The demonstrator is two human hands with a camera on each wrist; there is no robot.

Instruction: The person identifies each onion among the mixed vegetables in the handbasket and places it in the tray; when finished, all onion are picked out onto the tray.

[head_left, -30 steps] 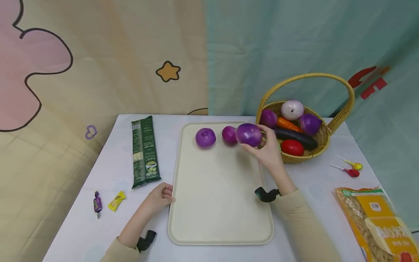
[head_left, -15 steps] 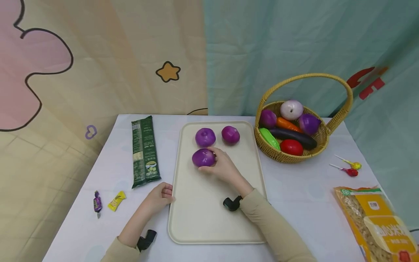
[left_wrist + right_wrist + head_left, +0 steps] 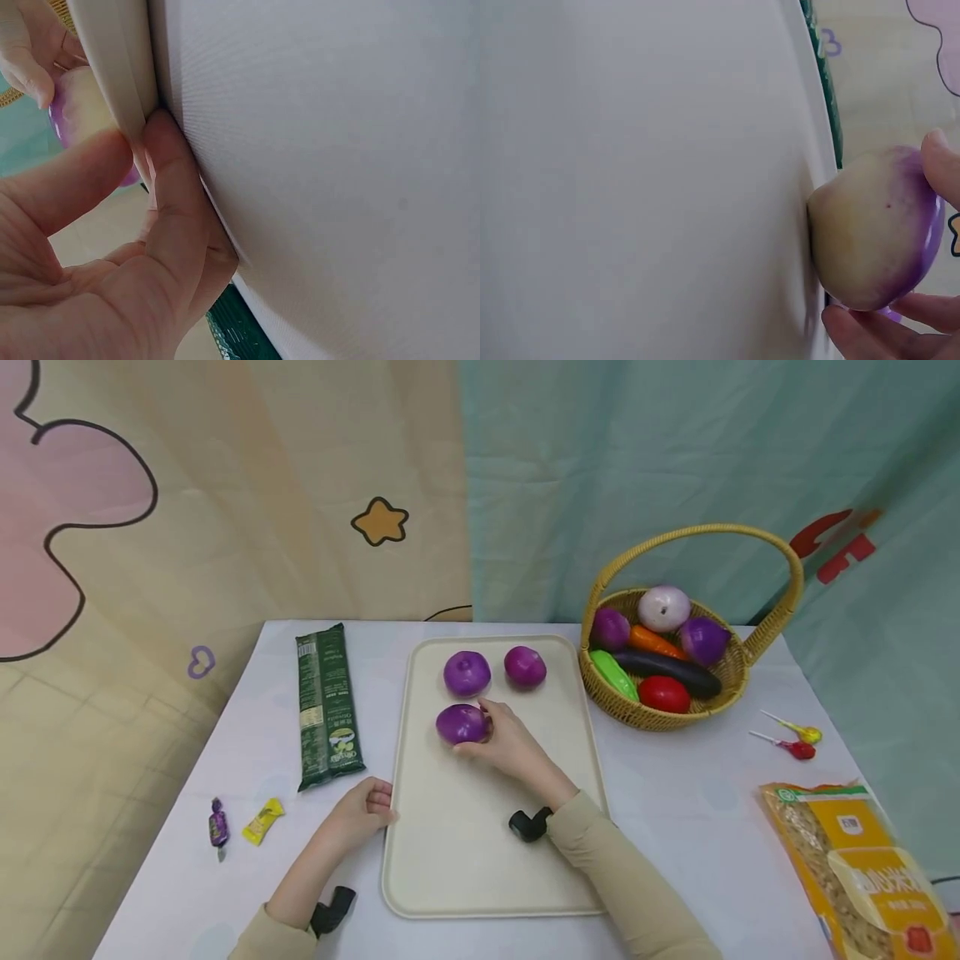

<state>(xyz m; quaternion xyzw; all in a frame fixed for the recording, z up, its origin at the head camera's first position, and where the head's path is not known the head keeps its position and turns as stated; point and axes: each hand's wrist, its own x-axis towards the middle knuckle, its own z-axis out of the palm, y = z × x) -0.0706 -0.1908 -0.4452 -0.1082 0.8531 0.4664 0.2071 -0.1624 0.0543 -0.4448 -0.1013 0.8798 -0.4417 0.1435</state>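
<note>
My right hand [image 3: 517, 750] holds a purple-topped, cream-bottomed turnip [image 3: 461, 724] between thumb and fingers over the left part of the cream tray [image 3: 480, 860]. In the right wrist view the turnip [image 3: 874, 229] has its pale end right at the tray surface. Two more purple, round vegetables lie along the tray's far end: one at the left [image 3: 467, 673], a smaller one [image 3: 525, 667] to its right. At the tray's left edge my left hand [image 3: 358, 814] pinches the rim; the left wrist view shows thumb and fingers on either side of the rim [image 3: 120, 67].
A handled wicker basket [image 3: 645, 718] of vegetables stands at the back right. Two lollipops [image 3: 802, 742] and a yellow pasta bag [image 3: 862, 868] lie at the right. Leftward are a green packet [image 3: 327, 706], a purple candy [image 3: 218, 828] and a yellow candy [image 3: 263, 821].
My right hand has carried the turnip from beside the basket leftward and down to the tray, and has kept nearly still for the last half second. The left hand stays at the rim.
</note>
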